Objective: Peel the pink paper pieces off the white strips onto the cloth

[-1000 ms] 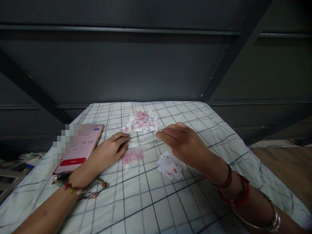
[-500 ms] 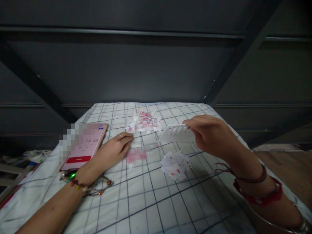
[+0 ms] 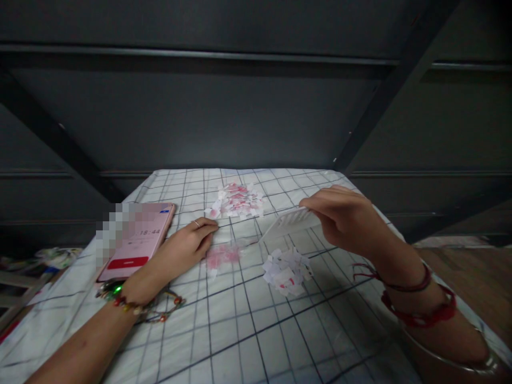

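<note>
My right hand (image 3: 340, 216) pinches a thin white slotted plastic piece (image 3: 286, 224) by its upper right edge. It is tilted above the cloth, behind a small heap of white paper scraps (image 3: 287, 271) with a few red marks. My left hand (image 3: 192, 240) rests on the cloth with its fingers loosely bent, nothing visible in them. Close to its fingertips lies a blurred patch of pink scraps (image 3: 224, 256), with something clear and film-like reaching right from it. Farther back is a larger pile of pink and white paper scraps (image 3: 240, 200).
A checked white cloth (image 3: 224, 330) covers the table. A pink phone (image 3: 138, 240) with a lit timer screen lies left, beside my left forearm. Dark panels (image 3: 240, 117) rise behind the table's far edge. Wooden floor (image 3: 472, 272) shows at the right.
The white slotted piece has tilted in my right hand, its lower left edge slightly lower. My left hand has stayed almost still.
</note>
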### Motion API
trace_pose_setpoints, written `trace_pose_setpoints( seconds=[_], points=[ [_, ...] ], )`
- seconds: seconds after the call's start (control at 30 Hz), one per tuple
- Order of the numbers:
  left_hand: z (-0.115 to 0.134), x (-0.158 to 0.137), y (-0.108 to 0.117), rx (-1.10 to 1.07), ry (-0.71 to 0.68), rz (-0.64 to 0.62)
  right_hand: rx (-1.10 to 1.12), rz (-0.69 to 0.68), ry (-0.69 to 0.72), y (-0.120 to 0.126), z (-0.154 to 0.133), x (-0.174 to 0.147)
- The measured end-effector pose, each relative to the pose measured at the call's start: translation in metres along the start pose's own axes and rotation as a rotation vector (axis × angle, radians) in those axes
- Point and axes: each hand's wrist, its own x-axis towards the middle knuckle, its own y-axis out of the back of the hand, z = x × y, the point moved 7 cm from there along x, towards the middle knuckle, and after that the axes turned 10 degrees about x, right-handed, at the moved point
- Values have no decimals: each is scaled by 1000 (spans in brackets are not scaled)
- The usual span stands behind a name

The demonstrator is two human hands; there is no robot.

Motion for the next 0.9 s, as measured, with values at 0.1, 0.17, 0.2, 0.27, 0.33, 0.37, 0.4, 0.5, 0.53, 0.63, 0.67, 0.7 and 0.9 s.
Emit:
trace_pose_setpoints(
  seconds=[0.1,0.17,0.2,0.27,0.33,0.37,0.4,0.5,0.53,0.63,0.67,0.7,0.9],
  points=[
    [-1,0,0,-6,3,0,7,-5,67,-8,-13,3],
    [-1,0,0,-8,6,0,10,40,120,-7,-21,5],
    [-1,0,0,-10,7,0,3,71,123,-5,-22,5],
    [-1,0,1,-17,6,4,-35,118,68,-1,-17,4],
    [-1,0,2,-26,2,11,-98,132,-31,0,-7,4],
    [0,0,3,-29,1,13,-129,126,-74,-1,-3,3],
    [0,0,3,-30,-2,14,-154,114,-103,-3,1,3],
    [1,0,3,-27,-5,8,-174,77,-109,-13,3,3],
    [1,0,3,-27,-6,6,-173,66,-95,-17,1,4],
    [1,0,2,-31,-9,-1,-184,56,-24,-25,-8,6],
    [1,0,2,-30,-11,-4,-192,60,8,-26,-12,6],
    [0,0,2,-29,-11,-8,-198,66,37,-27,-15,7],
    [0,1,2,-20,-5,-4,-208,70,45,-26,-18,7]
  ],
)
